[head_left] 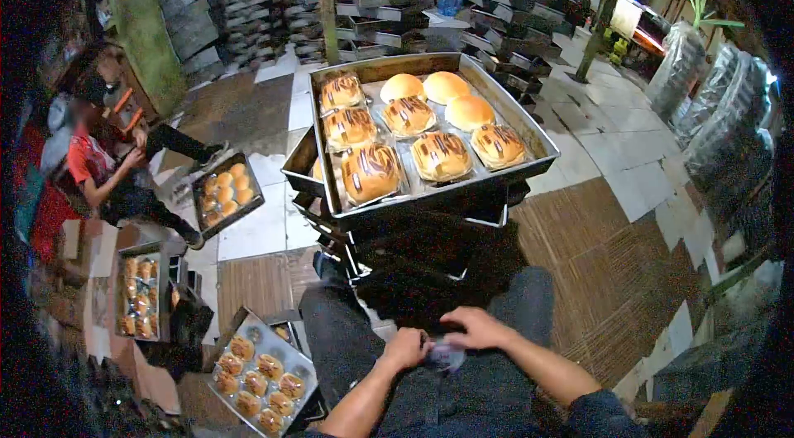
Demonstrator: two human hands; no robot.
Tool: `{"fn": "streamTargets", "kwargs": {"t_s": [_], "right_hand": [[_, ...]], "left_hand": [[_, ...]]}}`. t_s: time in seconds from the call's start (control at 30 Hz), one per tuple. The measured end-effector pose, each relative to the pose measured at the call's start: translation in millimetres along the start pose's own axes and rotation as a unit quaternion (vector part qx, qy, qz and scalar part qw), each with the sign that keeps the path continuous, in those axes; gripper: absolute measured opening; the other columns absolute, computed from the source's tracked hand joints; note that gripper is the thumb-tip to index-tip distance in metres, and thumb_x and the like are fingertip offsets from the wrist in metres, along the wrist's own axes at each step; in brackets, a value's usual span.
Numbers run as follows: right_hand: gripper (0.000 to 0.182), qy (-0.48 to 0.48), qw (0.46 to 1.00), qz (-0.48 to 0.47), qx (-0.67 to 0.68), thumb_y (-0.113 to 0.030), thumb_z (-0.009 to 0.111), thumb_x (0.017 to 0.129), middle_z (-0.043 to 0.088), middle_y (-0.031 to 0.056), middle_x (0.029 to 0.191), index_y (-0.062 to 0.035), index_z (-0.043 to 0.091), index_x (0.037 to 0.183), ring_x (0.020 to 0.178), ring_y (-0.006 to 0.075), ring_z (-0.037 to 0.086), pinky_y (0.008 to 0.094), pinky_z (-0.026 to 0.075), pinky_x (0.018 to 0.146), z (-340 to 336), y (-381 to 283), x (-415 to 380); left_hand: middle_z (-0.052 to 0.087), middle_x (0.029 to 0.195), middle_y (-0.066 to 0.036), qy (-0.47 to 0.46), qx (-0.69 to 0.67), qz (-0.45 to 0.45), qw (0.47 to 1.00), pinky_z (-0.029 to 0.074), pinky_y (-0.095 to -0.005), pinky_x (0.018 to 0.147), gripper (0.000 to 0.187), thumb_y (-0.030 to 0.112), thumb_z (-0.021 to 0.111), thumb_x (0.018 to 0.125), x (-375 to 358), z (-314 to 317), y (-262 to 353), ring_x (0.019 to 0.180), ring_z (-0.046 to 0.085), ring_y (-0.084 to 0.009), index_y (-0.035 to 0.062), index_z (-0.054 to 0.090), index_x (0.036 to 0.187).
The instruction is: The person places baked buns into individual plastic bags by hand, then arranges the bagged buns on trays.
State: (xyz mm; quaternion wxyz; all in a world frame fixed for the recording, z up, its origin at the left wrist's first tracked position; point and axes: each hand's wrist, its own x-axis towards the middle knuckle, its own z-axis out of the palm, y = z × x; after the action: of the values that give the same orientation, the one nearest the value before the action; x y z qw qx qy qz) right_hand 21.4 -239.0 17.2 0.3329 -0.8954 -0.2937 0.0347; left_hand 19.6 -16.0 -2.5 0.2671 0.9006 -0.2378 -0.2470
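Note:
Over my lap, my left hand (407,349) has its fingers curled at the left side of a small clear plastic piece (447,357). My right hand (478,329) is at the plastic's right side, its fingers bent toward it. In front of my knees, a metal tray (542,144) rests on a stack of trays. It holds several buns with brown stripes, some in clear wrapping (372,173), and plain glossy buns (447,87) toward the back.
A tray of striped buns (266,380) lies at lower left, another (142,293) farther left. A seated person (99,165) is beside a tray of plain buns (225,196). Stacked trays (368,4), a post (327,8) and plastic-covered stacks (703,95) stand behind.

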Motion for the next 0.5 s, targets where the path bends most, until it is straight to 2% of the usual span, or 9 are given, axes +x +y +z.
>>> {"fn": "streamTargets", "kwargs": {"t_s": [0.07,0.1,0.17,0.2,0.27,0.37,0.4,0.47,0.5], "right_hand": [[0.029,-0.134,0.98,0.129,0.066,-0.026,0.066,0.083,0.067,0.0155,0.093,-0.0063,0.066,0.104,0.086,0.0329,0.065,0.0395,0.053,0.076,6.8,-15.4,-0.8],[0.029,-0.138,0.979,0.136,0.063,-0.026,0.066,0.083,0.067,0.0155,0.093,-0.0063,0.066,0.104,0.086,0.0329,0.065,0.0395,0.053,0.076,4.0,-20.0,0.7],[0.021,-0.077,0.989,0.128,0.021,-0.02,0.065,0.085,0.066,0.0149,0.084,-0.0042,0.066,0.099,0.077,0.0329,0.065,0.0406,0.053,0.07,3.5,-30.7,4.7],[0.014,0.052,0.998,0.027,0.021,-0.014,0.063,0.086,0.066,0.0139,0.079,-0.0045,0.067,0.095,0.072,0.0313,0.065,0.0393,0.053,0.066,-4.3,-35.9,10.7],[0.012,0.165,0.985,0.037,-0.02,-0.007,0.066,0.082,0.067,0.0124,0.076,-0.0041,0.07,0.094,0.065,0.0269,0.065,0.0342,0.052,0.059,-41.3,-58.3,23.8],[0.014,0.323,0.94,0.106,0.015,0.0,0.071,0.077,0.069,0.0127,0.075,-0.0035,0.073,0.09,0.061,0.0197,0.064,0.0286,0.05,0.056,-103.1,-114.6,48.6],[0.014,0.32,0.942,0.096,0.038,0.0,0.07,0.078,0.069,0.0123,0.077,-0.0034,0.073,0.091,0.06,0.0206,0.064,0.0282,0.05,0.056,-111.6,-118.9,54.2],[0.016,0.304,0.953,0.01,-0.02,0.002,0.07,0.076,0.068,0.0105,0.076,-0.0013,0.072,0.092,0.059,0.0212,0.063,0.0287,0.049,0.054,-122.3,-133.4,68.9],[0.017,0.277,0.958,-0.073,-0.03,0.004,0.069,0.075,0.067,0.0096,0.074,-0.0006,0.071,0.091,0.059,0.022,0.062,0.0289,0.048,0.055,-128.6,-135.4,76.4]], "left_hand": [[0.067,0.085,-0.021,0.074,-0.07,-0.049,0.994,0.051,-0.0489,0.077,0.035,0.039,0.057,0.09,-4.3,12.1,4.8,0.08,0.064,-0.041,0.0072,0.071,0.09],[0.067,0.085,-0.022,0.088,-0.102,-0.056,0.989,0.051,-0.0484,0.077,0.037,0.04,0.057,0.09,-8.6,4.5,10.2,0.08,0.064,-0.0408,0.0057,0.071,0.091],[0.067,0.085,-0.022,0.088,-0.128,-0.061,0.986,0.051,-0.0478,0.077,0.039,0.041,0.057,0.09,-23.2,-11.5,13.6,0.08,0.065,-0.0406,0.0043,0.07,0.092],[0.067,0.087,-0.02,0.144,-0.142,-0.003,0.979,0.052,-0.0449,0.075,0.037,0.038,0.06,0.089,-27.2,-17.9,11.5,0.082,0.066,-0.036,0.0022,0.069,0.094],[0.068,0.089,-0.019,0.195,-0.157,0.063,0.966,0.052,-0.0421,0.074,0.036,0.035,0.062,0.089,-22.3,-25.8,-2.6,0.083,0.067,-0.0314,0.0002,0.068,0.096],[0.065,0.091,-0.005,0.251,-0.559,0.132,0.779,0.048,-0.0249,0.071,0.01,0.006,0.062,0.089,-10.4,-49.3,-10.8,0.08,0.06,-0.0105,0.0002,0.065,0.096],[0.063,0.083,-0.003,0.243,-0.691,0.039,0.679,0.045,-0.023,0.069,0.007,0.004,0.06,0.09,-13.1,-73.0,5.1,0.072,0.057,-0.0085,-0.0003,0.065,0.093],[0.062,0.08,-0.001,0.309,-0.678,0.031,0.666,0.047,-0.0252,0.068,0.014,0.014,0.062,0.092,-0.4,-87.7,5.5,0.069,0.057,-0.0098,0.0003,0.063,0.093],[0.061,0.078,-0.001,0.327,-0.716,0.03,0.616,0.047,-0.025,0.066,0.016,0.016,0.062,0.092,5.9,-84.9,0.6,0.067,0.056,-0.0097,0.0005,0.062,0.091]]}}
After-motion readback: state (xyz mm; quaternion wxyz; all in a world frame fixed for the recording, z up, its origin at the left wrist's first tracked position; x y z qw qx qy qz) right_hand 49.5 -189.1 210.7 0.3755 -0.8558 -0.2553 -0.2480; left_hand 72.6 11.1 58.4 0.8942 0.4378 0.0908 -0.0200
